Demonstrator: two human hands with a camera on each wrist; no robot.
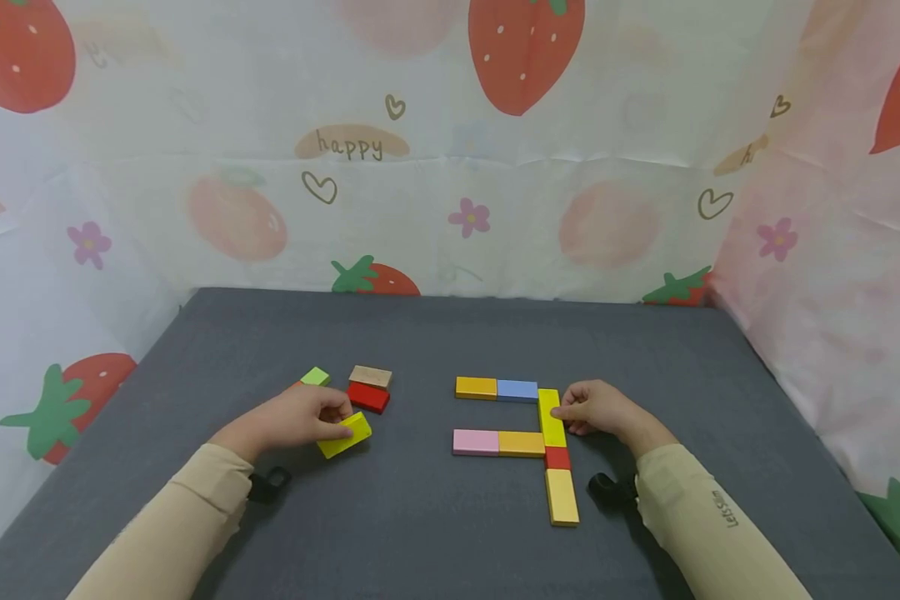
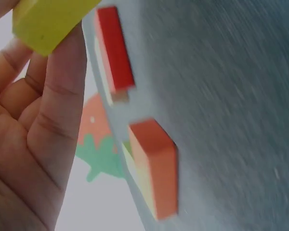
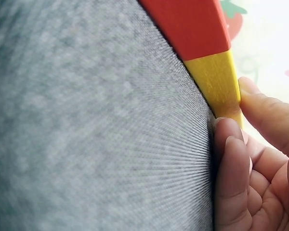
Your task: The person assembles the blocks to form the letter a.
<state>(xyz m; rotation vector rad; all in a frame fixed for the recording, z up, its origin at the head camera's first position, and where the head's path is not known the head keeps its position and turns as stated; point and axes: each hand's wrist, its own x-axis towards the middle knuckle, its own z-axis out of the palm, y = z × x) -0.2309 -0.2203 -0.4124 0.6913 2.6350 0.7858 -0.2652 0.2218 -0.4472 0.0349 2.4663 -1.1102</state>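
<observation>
My left hand point(image 1: 288, 422) pinches a yellow wooden block point(image 1: 342, 440) between thumb and fingers, tilted close over the table; in the left wrist view this yellow block point(image 2: 50, 24) shows at the top. Just beyond it lie a red block point(image 1: 368, 397) and a tan block point(image 1: 371, 377). My right hand point(image 1: 602, 408) holds the right edge of another yellow block point(image 1: 549, 421), thumb at its top and fingers curled beside it. That block heads a column, with a small red block point(image 1: 557, 458) and a pale yellow block point(image 1: 562, 498) below it.
Two rows run left from the column: an orange-yellow block point(image 1: 476, 387) with a blue block point(image 1: 517, 390), and a pink block point(image 1: 476, 442) with another orange-yellow block point(image 1: 521, 444). A green block point(image 1: 316, 377) and an orange block point(image 2: 156, 168) lie by the left hand on the grey table point(image 1: 390, 533).
</observation>
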